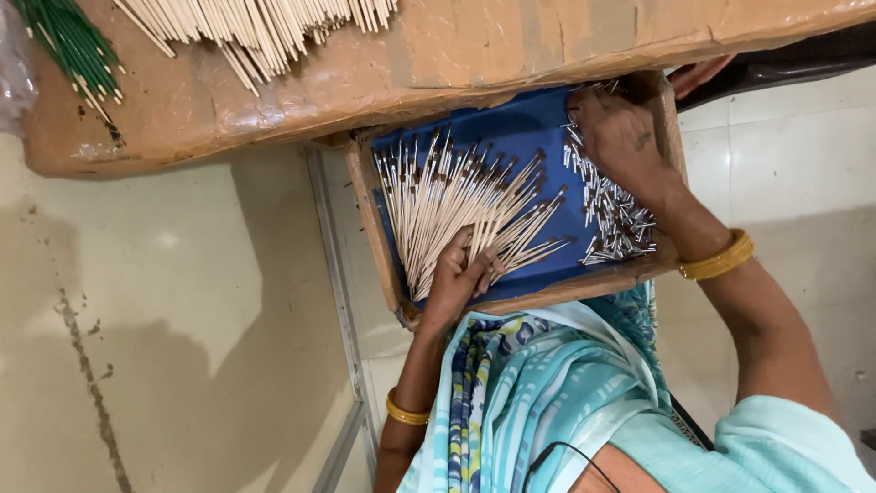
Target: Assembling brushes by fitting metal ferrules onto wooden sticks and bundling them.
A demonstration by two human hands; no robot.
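1. The left hand [459,274] lay at the near edge of a shallow cardboard tray [367,205] lined in blue, fingers curled shut over the bare ends of a fan of thin pale sticks [461,196].
2. The sticks' long axes ran away from that hand toward the far side of the tray, fanning outward; their dark and silver tipped ends pointed away from the fingers, toward the table edge.
3. The right hand [620,137] rested at the tray's far right corner, fingers bent down into a heap of small silver metal sleeves [613,215]. Whether it had a sleeve pinched could not be told; the fingertips were hidden.
4. Key relation: the sleeves lay to the right of the stick fan, apart from it across bare blue lining; the right hand was the nearer to them, the left the nearer to the sticks.
5. Above the tray, a brown paper-covered table [438,55] carried more plain sticks [265,27] and a bundle of green sticks [68,41].
6. Gold bangles on both wrists; patterned turquoise cloth [547,383] below the tray.
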